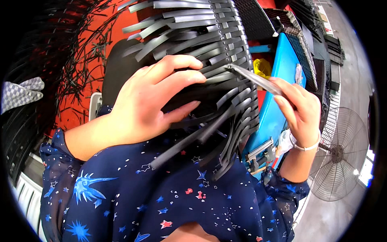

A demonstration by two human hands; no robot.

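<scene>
Left hand (147, 94) is half open, thumb well apart from its fingers, the fingertips beside dark strips at mid-frame; whether it grips one, I cannot tell. Right hand (300, 109), right of centre, is closed around a slim metal tool (258, 78) whose tip meets the woven band (228, 36). That band runs from the top centre downward, loose strips fanning left. Beyond lie a blue board (289, 60), a yellow bag (263, 67) and, lower right, a fan (338, 155).
</scene>
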